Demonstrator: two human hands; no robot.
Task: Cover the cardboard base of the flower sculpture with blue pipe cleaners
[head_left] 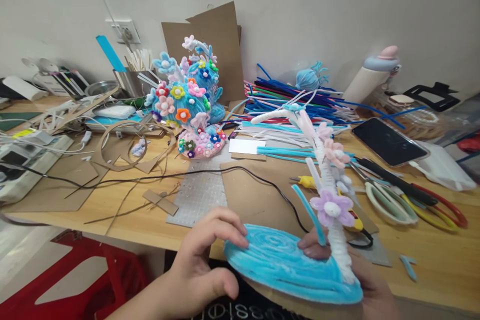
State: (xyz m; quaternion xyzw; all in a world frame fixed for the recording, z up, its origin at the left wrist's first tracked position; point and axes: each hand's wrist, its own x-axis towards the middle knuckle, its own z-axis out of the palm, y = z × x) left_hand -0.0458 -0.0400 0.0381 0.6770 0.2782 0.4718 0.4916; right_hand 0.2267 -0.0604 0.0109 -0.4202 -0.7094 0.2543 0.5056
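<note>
A round base (277, 260) covered in coiled light-blue pipe cleaner is held above my lap, tilted. My left hand (210, 255) is at its left rim, fingertips on top and thumb low near the edge. My right hand (369, 285) grips the right side, partly hidden behind a white wrapped stem (337, 245) that rises from the base and bends left at the top. On the stem sit a purple flower (332, 208) and pink flowers (335, 153). A short blue pipe cleaner (310, 214) stands by my right fingers; whether they pinch it, I cannot tell.
Behind are a finished flower decoration (187, 95), a pile of pipe cleaners (296, 95) and cardboard (217, 50). A yellow-handled glue gun (307, 181), scissors (390, 202) and a phone (390, 141) lie rightward. A black cable (202, 172) crosses the table; a red stool (112, 280) stands lower left.
</note>
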